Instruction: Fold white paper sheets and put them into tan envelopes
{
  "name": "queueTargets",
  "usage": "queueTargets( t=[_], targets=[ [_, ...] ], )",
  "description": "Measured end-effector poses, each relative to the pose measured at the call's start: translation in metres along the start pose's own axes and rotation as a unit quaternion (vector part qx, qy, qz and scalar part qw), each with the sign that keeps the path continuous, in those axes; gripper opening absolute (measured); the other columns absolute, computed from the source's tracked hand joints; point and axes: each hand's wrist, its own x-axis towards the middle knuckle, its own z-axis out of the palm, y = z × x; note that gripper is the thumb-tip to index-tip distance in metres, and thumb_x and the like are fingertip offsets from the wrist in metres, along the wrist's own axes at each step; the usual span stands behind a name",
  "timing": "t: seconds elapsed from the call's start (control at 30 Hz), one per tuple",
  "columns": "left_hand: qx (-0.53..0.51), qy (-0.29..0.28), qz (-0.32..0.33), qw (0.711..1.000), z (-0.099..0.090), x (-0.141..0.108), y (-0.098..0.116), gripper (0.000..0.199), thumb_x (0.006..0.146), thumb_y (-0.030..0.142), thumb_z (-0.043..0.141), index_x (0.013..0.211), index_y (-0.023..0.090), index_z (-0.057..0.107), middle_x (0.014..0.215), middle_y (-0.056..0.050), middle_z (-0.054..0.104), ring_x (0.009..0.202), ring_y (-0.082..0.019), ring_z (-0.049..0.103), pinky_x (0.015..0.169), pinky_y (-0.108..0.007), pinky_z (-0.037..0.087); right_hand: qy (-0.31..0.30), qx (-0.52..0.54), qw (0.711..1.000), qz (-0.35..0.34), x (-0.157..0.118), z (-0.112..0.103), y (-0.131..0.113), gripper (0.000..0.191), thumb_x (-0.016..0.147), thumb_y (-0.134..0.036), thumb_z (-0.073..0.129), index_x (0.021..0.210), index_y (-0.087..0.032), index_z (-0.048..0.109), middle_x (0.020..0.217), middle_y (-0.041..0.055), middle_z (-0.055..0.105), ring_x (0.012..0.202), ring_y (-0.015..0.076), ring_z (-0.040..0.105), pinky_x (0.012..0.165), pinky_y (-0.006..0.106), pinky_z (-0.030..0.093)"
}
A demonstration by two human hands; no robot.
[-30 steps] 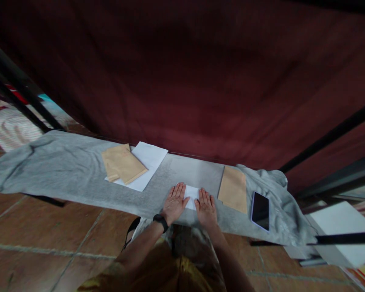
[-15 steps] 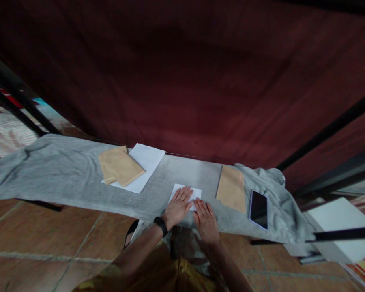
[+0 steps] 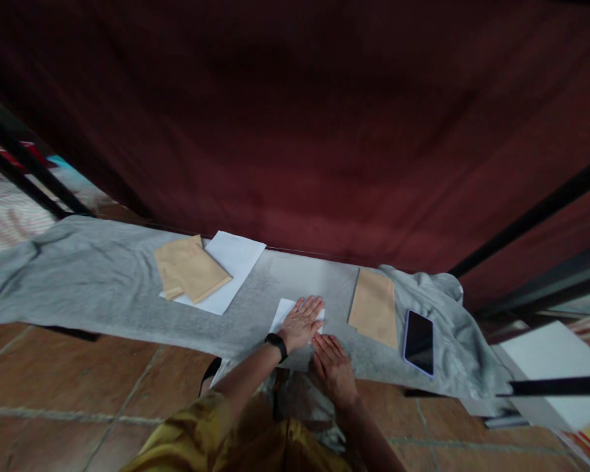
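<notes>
Both flat and open, my left hand (image 3: 301, 324) and right hand (image 3: 336, 370) meet white paper (image 3: 282, 311), likely light, crease-prone, best lifted by its edges.

Backdrop: dark red hanging cloth (image 3: 295, 164)
Floor: brown tiles (image 3: 142, 387), pale grout
Frame: black bars (image 3: 526, 219) beyond the bench's (image 3: 103, 282) far right corner
Light: dim
</notes>
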Motion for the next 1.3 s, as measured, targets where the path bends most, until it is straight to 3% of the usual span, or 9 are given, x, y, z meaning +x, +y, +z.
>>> queueTargets(
  t=[0.17,0.27,0.43,0.57,0.73,0.93,1.13,1.2,1.3],
  targets=[
    [0.011,0.029,-0.032,0.999,0.004,0.006,-0.004,0.052,0.104,0.041,0.030,0.152,0.022,0.040,0.159,-0.006,0.041,0.149,-0.022,0.031,0.123,-0.047,0.021,0.009,0.009,1.000,-0.028,-0.002,-0.003,0.003,0.044,0.099,-0.020,0.043,0.142,-0.020,0.054,0.138,0.0092,0.063,0.130,0.0209,0.057,0.113,0.047,0.046],
    [0.010,0.039,-0.054,0.998,0.000,0.000,-0.011,0.049,0.103,0.036,0.033,0.147,0.019,0.045,0.154,-0.010,0.047,0.144,-0.023,0.039,0.120,-0.044,0.028,0.021,0.018,0.999,-0.017,-0.002,0.000,0.002,0.043,0.099,-0.017,0.042,0.138,-0.019,0.058,0.136,0.0094,0.065,0.128,0.0213,0.058,0.112,0.048,0.048],
    [-0.001,0.002,-0.063,0.998,-0.026,-0.007,-0.023,0.040,0.100,0.033,0.045,0.136,0.020,0.055,0.139,-0.012,0.057,0.128,-0.026,0.051,0.110,-0.041,0.038,0.021,0.029,0.999,0.019,0.001,0.003,0.000,0.042,0.098,-0.016,0.038,0.132,-0.020,0.064,0.134,0.0082,0.066,0.126,0.0216,0.060,0.111,0.048,0.048],
    [-0.012,-0.050,-0.063,0.997,-0.047,0.006,-0.029,0.032,0.090,0.031,0.062,0.121,0.023,0.063,0.124,-0.009,0.063,0.118,-0.027,0.056,0.103,-0.041,0.042,0.020,0.037,0.999,0.019,0.001,0.001,0.001,0.041,0.098,-0.016,0.039,0.130,-0.020,0.065,0.133,0.0082,0.067,0.125,0.0210,0.060,0.111,0.047,0.048],
    [-0.023,-0.065,-0.074,0.995,-0.056,0.021,-0.033,0.025,0.076,0.029,0.077,0.098,0.021,0.068,0.106,-0.007,0.067,0.107,-0.027,0.061,0.095,-0.038,0.046,0.024,0.047,0.999,0.009,-0.001,0.000,0.002,0.041,0.098,-0.017,0.039,0.132,-0.019,0.063,0.134,0.0084,0.066,0.126,0.0213,0.058,0.111,0.048,0.048],
    [-0.036,-0.058,-0.078,0.995,-0.076,0.020,-0.030,0.007,0.079,0.018,0.071,0.085,0.020,0.068,0.097,-0.005,0.069,0.098,-0.023,0.064,0.089,-0.033,0.049,0.033,0.091,0.994,0.042,-0.001,0.002,0.001,0.039,0.099,-0.020,0.040,0.129,-0.019,0.065,0.131,0.0090,0.067,0.126,0.0220,0.059,0.111,0.047,0.046],
    [-0.036,0.026,-0.036,0.998,-0.120,-0.005,-0.022,0.008,0.095,0.021,0.056,0.098,0.021,0.064,0.110,-0.005,0.066,0.105,-0.022,0.060,0.096,-0.035,0.045,0.105,0.227,0.954,0.164,0.000,0.008,0.002,0.040,0.102,-0.031,0.037,0.127,-0.019,0.066,0.132,0.0115,0.066,0.124,0.0219,0.060,0.109,0.046,0.046],
    [-0.005,0.057,-0.013,0.998,-0.120,-0.024,-0.017,0.012,0.097,0.019,0.051,0.101,0.021,0.063,0.112,-0.006,0.065,0.108,-0.023,0.058,0.098,-0.038,0.043,0.150,0.263,0.927,0.221,0.002,0.010,0.002,0.043,0.102,-0.035,0.035,0.127,-0.017,0.064,0.131,0.0136,0.066,0.124,0.0235,0.059,0.108,0.049,0.046],
    [0.038,0.042,0.002,0.998,-0.099,-0.057,-0.009,0.024,0.094,0.010,0.048,0.111,0.020,0.062,0.117,-0.008,0.064,0.110,-0.024,0.057,0.099,-0.039,0.044,0.193,0.281,0.901,0.269,0.007,0.011,0.000,0.047,0.102,-0.042,0.034,0.128,-0.015,0.063,0.130,0.0154,0.066,0.124,0.0257,0.059,0.107,0.051,0.045]
  ],
)
